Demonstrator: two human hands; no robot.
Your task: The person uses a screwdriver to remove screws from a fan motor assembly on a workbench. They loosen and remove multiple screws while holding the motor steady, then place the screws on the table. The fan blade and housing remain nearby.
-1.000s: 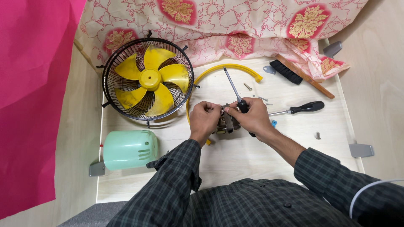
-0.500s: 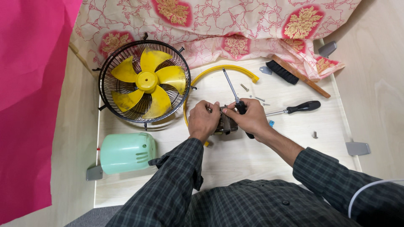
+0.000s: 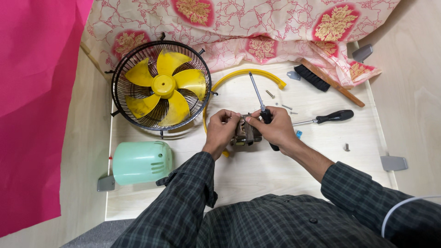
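My left hand (image 3: 222,130) and my right hand (image 3: 274,126) meet at the middle of the pale wooden table (image 3: 257,170). Between them sits a small metal fan motor (image 3: 246,133); my left fingers pinch its left side. My right hand grips a black-handled screwdriver (image 3: 258,97) whose shaft points away from me, while its fingertips rest on the motor's top. What the fingertips pinch is too small to tell.
A black wire fan guard with yellow blades (image 3: 161,85) lies at the left. A mint-green motor cover (image 3: 141,162) sits nearer me. A yellow ring (image 3: 243,76), a second screwdriver (image 3: 328,118), a brush (image 3: 327,80), loose screws (image 3: 347,147) and patterned cloth (image 3: 257,23) surround the hands.
Both hands stay on the motor with small finger shifts. The view has moved slightly, so the table's contents sit a little lower in the picture.
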